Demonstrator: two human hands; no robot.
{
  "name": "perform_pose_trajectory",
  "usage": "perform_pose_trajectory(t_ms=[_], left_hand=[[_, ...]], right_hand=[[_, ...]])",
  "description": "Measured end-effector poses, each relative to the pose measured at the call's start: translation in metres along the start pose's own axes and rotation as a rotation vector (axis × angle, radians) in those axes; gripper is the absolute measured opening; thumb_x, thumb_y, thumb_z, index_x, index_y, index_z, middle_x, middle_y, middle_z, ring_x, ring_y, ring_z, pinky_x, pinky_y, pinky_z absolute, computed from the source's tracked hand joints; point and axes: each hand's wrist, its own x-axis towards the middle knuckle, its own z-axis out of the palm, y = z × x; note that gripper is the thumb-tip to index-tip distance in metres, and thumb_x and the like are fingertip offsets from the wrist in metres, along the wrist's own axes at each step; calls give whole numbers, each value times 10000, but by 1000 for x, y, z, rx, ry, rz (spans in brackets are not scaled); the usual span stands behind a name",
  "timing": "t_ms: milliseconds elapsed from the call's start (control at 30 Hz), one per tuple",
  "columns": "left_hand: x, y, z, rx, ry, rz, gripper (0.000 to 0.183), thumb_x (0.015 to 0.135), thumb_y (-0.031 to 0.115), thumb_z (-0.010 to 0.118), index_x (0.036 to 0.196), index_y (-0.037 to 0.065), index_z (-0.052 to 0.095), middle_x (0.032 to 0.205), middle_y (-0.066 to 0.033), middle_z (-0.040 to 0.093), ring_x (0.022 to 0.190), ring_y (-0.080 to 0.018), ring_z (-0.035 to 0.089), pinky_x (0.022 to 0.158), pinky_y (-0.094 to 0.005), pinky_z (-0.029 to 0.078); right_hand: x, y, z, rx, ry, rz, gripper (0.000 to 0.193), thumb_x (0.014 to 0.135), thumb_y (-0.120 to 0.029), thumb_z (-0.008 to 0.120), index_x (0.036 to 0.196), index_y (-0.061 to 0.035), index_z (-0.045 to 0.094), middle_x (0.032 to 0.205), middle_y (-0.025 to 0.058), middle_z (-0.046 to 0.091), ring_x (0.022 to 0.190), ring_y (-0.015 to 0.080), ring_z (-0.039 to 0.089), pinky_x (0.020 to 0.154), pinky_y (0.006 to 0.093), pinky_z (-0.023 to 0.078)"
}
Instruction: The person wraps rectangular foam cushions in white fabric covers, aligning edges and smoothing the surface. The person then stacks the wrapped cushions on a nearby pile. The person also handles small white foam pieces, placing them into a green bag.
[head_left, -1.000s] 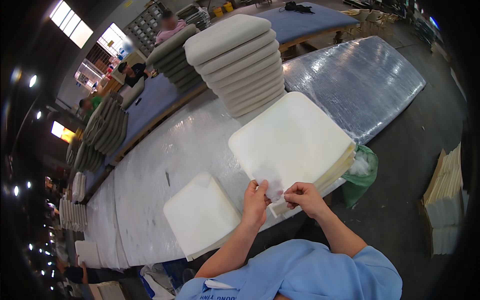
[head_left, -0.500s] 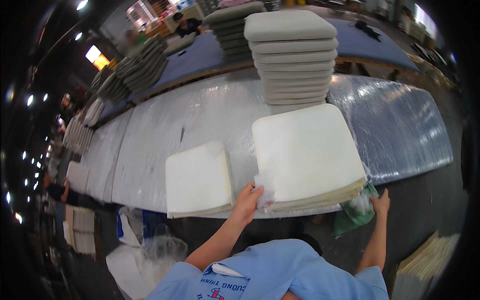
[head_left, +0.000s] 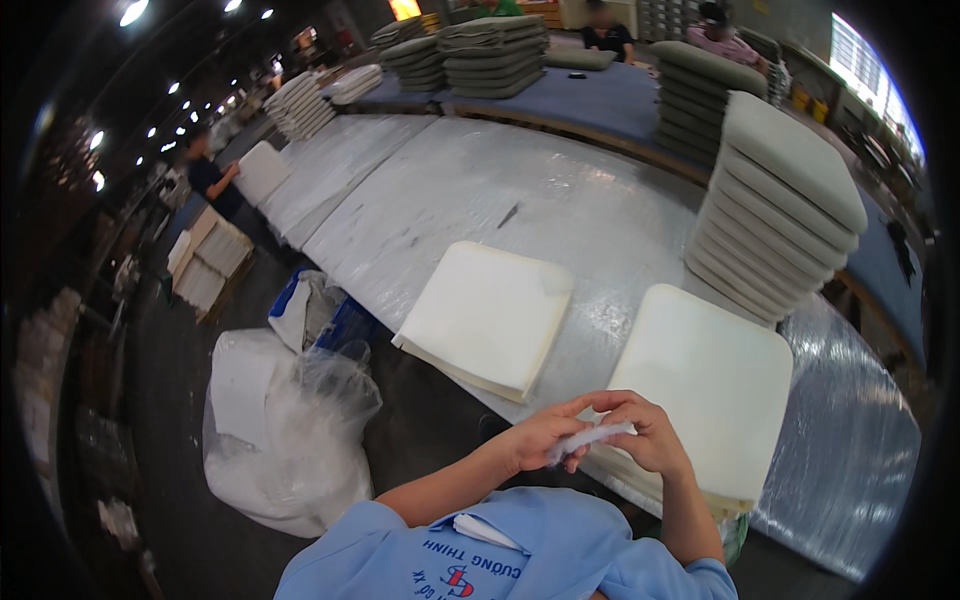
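In front of my chest, both hands meet at a thin strip of white, wispy material (head_left: 592,440), like soft fibre wadding or film. My left hand (head_left: 545,437) is closed on its left end. At its right end, my right hand (head_left: 645,432) has its fingers curled round it. Just beyond my hands lies a stack of cream-white, square foam pads (head_left: 710,370) with rounded corners. To the left of that stack is a lower pile of similar pads (head_left: 490,315). Both piles rest at the near edge of the film-covered table (head_left: 400,215).
A tall stack of grey cushions (head_left: 780,200) stands at the right. Behind it runs a blue-topped table (head_left: 590,100) with more cushion stacks (head_left: 495,60). A plastic bag (head_left: 290,430) of white material sits on the floor at left. A co-worker (head_left: 215,180) handles a pad at far left.
My right hand has come from the green bag at the right to join my left hand at the white wisp, which is now stretched between them. The view has swung left.
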Motion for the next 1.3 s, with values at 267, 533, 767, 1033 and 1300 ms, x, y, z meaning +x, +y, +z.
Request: perform_pose_trajectory(t_ms=[267, 533, 767, 1033, 1300], left_hand=[[-44, 79, -147, 153, 143, 139, 560, 1030, 226, 598, 1539, 63, 432, 1443, -80, 539, 1256, -190, 562, 1038, -361, 480], [-14, 188, -332, 497, 655, 239, 233, 1012, 210, 658, 940, -11, 679, 845, -26, 675, 778, -96, 621, 722, -280, 526], [4, 287, -452, 529, 926, 201, 328, 993, 154, 657, 1291, 22, 624, 941, -87, 709, 813, -164, 680, 737, -314, 550], [-3, 297, -519, 915, 1062, 400, 357, 978, 126, 642, 1324, 40, 614, 1148, -142, 701, 1014, -263, 695, 880, -379, 547], [43, 301, -527, 1351, 806, 387, 418, 984, 131, 576, 1385, 9, 572, 1460, -203, 543, 1385, -389, 488, 1157, -482, 389]], right_hand=[[150, 52, 63, -12, 73, 331, 113, 904, -100, 762, 974, -18, 729, 837, 37, 699, 788, 109, 631, 721, 275, 500], [348, 164, 134, 121, 314, 515, 96, 924, -84, 721, 936, 6, 689, 739, 39, 662, 654, 96, 600, 610, 273, 489], [509, 265, 154, -91, 349, 609, 89, 948, -98, 681, 930, -10, 680, 780, 31, 658, 655, 113, 596, 591, 286, 491], [610, 346, 157, -45, 389, 834, 97, 928, -111, 702, 932, -15, 687, 784, 35, 648, 653, 125, 596, 576, 301, 496], [615, 377, 168, -342, 510, 824, 139, 897, -130, 719, 894, 6, 691, 756, 37, 650, 656, 141, 592, 587, 318, 501]])
